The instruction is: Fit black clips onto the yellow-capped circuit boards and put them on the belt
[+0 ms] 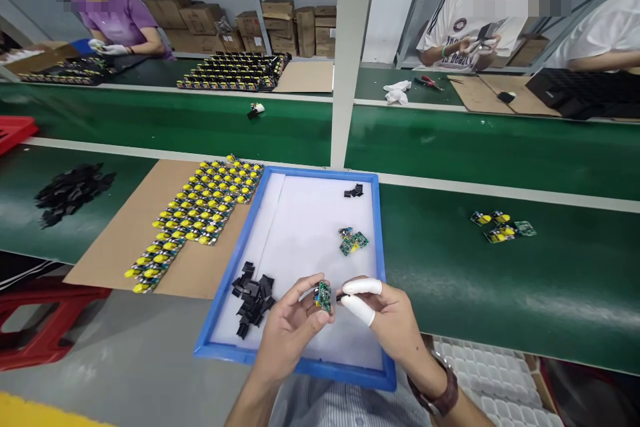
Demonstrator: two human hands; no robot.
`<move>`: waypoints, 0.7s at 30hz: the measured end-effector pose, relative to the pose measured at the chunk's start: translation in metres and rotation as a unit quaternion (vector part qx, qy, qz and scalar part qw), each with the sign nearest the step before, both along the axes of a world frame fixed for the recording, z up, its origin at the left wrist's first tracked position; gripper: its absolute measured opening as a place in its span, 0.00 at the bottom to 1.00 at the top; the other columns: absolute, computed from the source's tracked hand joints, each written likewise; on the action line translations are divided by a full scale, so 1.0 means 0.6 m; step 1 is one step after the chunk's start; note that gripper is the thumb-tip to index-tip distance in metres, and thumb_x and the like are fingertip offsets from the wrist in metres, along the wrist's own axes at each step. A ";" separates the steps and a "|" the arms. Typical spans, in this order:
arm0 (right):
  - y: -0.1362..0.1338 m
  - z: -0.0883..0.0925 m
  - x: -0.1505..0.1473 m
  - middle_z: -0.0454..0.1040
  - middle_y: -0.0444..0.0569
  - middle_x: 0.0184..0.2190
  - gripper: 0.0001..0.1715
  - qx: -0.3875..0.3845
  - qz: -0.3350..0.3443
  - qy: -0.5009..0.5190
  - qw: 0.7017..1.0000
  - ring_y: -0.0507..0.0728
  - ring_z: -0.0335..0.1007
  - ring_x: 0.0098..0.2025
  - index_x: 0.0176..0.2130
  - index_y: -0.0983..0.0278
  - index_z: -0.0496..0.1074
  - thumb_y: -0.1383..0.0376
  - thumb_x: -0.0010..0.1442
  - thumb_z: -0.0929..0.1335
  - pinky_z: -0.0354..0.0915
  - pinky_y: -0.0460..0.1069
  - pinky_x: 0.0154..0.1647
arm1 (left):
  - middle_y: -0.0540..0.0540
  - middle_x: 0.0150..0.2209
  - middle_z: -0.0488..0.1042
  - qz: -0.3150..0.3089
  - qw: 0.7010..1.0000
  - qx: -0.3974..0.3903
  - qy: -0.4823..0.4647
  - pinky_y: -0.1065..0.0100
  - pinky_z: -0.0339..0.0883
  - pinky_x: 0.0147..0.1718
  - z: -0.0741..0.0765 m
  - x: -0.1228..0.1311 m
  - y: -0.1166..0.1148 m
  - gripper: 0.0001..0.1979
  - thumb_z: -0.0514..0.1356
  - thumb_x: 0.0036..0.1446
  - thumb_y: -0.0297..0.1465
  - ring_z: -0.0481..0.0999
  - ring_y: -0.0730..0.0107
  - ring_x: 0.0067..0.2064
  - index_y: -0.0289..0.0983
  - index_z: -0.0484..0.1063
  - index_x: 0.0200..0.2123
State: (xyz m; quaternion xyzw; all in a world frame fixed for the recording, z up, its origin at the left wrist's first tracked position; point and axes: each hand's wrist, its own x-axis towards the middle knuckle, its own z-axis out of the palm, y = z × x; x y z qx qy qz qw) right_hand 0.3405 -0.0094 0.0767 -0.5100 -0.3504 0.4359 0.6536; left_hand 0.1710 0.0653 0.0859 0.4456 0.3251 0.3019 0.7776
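Between the fingertips and thumb of my left hand (295, 324) is a small green circuit board (325, 296), its solder side facing right. My right hand (383, 310), with white finger cots on thumb and forefinger, pinches a small black piece (341, 296) close beside the board. Both hands are above a white tray with a blue rim (381, 240). Black plastic pieces (253, 297) lie heaped at the tray's left. Several circuit boards (353, 241) lie right of its middle, and a few more black pieces (354, 191) sit near its far right corner.
Rows of boards with yellow parts (200, 204) cover cardboard (115, 234) on the left, beyond which is a black heap (75, 192). More boards (503, 226) lie on the green bench at right. A green conveyor (200, 124) runs behind; co-workers sit across it. A red stool (40, 320) stands lower left.
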 end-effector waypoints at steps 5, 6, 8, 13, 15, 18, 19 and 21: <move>-0.006 0.012 -0.002 0.81 0.46 0.36 0.09 0.048 -0.025 -0.079 0.995 0.56 0.78 0.38 0.40 0.56 0.81 0.69 0.61 0.73 0.74 0.50 0.39 | 0.41 0.46 0.80 0.003 1.000 0.005 0.013 0.61 0.74 0.45 -0.011 -0.002 -0.006 0.21 0.70 0.56 0.31 0.79 0.60 0.44 0.42 0.77 0.54; -0.008 0.013 -0.003 0.80 0.46 0.35 0.10 0.054 -0.028 -0.096 0.993 0.56 0.78 0.37 0.41 0.56 0.81 0.70 0.61 0.73 0.74 0.50 0.39 | 0.41 0.47 0.80 0.000 1.000 0.012 0.023 0.61 0.73 0.46 -0.013 -0.004 -0.007 0.20 0.70 0.56 0.31 0.78 0.59 0.45 0.42 0.78 0.53; -0.011 0.014 -0.003 0.80 0.46 0.35 0.12 0.064 -0.032 -0.126 0.989 0.56 0.77 0.36 0.42 0.55 0.81 0.72 0.62 0.72 0.73 0.51 0.39 | 0.41 0.46 0.80 -0.002 0.999 0.026 0.044 0.63 0.72 0.47 -0.016 -0.006 -0.008 0.20 0.70 0.55 0.31 0.78 0.59 0.46 0.41 0.78 0.53; -0.016 0.014 -0.005 0.79 0.46 0.35 0.17 0.084 -0.033 -0.157 0.983 0.56 0.76 0.37 0.45 0.54 0.80 0.74 0.62 0.72 0.71 0.51 0.39 | 0.42 0.46 0.81 -0.015 0.997 0.047 0.060 0.65 0.72 0.47 -0.011 -0.003 -0.010 0.20 0.71 0.55 0.31 0.78 0.60 0.46 0.42 0.80 0.52; -0.017 0.014 -0.005 0.78 0.46 0.36 0.19 0.086 -0.032 -0.162 0.983 0.56 0.76 0.37 0.45 0.53 0.80 0.75 0.61 0.72 0.71 0.50 0.39 | 0.43 0.46 0.80 -0.017 0.997 0.056 0.058 0.65 0.73 0.46 -0.006 0.000 -0.010 0.19 0.71 0.54 0.30 0.78 0.61 0.46 0.43 0.81 0.51; -0.020 0.013 -0.003 0.79 0.46 0.36 0.20 0.086 -0.024 -0.173 0.981 0.56 0.76 0.37 0.46 0.53 0.80 0.76 0.60 0.72 0.70 0.50 0.39 | 0.43 0.45 0.80 -0.009 0.996 0.063 0.059 0.64 0.74 0.47 -0.001 0.005 -0.012 0.19 0.71 0.53 0.29 0.78 0.60 0.46 0.43 0.82 0.50; -0.022 0.014 -0.002 0.79 0.46 0.37 0.20 0.085 -0.018 -0.177 0.980 0.56 0.76 0.37 0.46 0.54 0.80 0.76 0.60 0.72 0.70 0.50 0.39 | 0.43 0.45 0.79 -0.007 0.996 0.064 0.060 0.64 0.74 0.47 0.000 0.006 -0.013 0.18 0.71 0.53 0.29 0.78 0.60 0.46 0.43 0.82 0.49; -0.025 0.015 0.002 0.80 0.47 0.38 0.19 0.074 -0.002 -0.186 0.980 0.56 0.76 0.38 0.46 0.54 0.80 0.75 0.60 0.72 0.70 0.50 0.39 | 0.42 0.45 0.79 -0.002 0.996 0.069 0.060 0.63 0.74 0.47 0.000 0.006 -0.015 0.18 0.72 0.53 0.29 0.78 0.59 0.46 0.42 0.83 0.48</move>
